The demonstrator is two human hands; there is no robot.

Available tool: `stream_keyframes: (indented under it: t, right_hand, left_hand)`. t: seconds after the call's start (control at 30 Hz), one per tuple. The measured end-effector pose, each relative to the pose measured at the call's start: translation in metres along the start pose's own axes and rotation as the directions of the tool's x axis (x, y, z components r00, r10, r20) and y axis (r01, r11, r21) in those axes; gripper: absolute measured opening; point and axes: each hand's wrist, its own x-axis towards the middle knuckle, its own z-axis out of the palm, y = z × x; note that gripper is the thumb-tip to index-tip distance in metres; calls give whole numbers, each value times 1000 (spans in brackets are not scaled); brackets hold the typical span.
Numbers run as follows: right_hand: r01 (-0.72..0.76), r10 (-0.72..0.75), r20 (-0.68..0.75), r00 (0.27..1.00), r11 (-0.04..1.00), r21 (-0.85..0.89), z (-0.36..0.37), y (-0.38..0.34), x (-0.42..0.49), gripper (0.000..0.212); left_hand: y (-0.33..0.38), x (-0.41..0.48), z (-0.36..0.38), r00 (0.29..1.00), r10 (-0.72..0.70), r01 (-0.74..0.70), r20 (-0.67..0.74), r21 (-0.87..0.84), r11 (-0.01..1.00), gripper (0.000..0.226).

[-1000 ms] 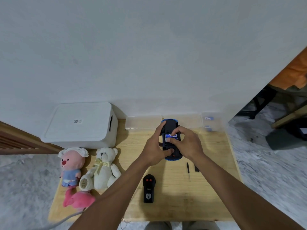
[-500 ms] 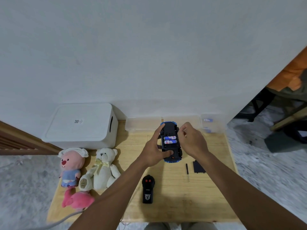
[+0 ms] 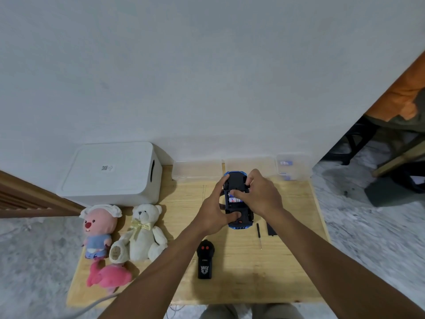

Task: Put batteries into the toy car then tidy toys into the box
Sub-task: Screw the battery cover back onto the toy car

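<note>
Head view. Step in hand: seating batteries. Advice: left hand [image 3: 212, 216] should brace the car flat while right hand [image 3: 257, 194] presses each cell fully down, poles matched.

Item: blue plastic toy car [image 3: 238, 200], upturned on the pale wooden counter [image 3: 230, 286], black underside up, white-labelled batteries [image 3: 234, 200] showing in its open bay. Left fingers clasp the car; right fingers [image 3: 236, 193] curl onto the batteries.
</note>
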Motion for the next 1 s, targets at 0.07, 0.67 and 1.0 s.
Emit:
stream_keyframes:
  t: [0.07, 0.67, 1.0]
  right_hand:
    - [22, -22, 2, 1000, 1000, -21, 0, 0, -2, 48]
    - [69, -79, 4, 997, 900, 430, -5, 9, -19, 27]
    - [12, 61, -120, 991, 849, 528, -2, 5, -28, 25]
  left_hand:
    - [1, 0, -1, 1000, 4, -4, 6, 0, 1000, 109]
    - [-12, 4, -4, 999, -25, 23, -28, -63, 998, 110]
    - [-10, 4, -4, 999, -23, 19, -49, -81, 997, 111]
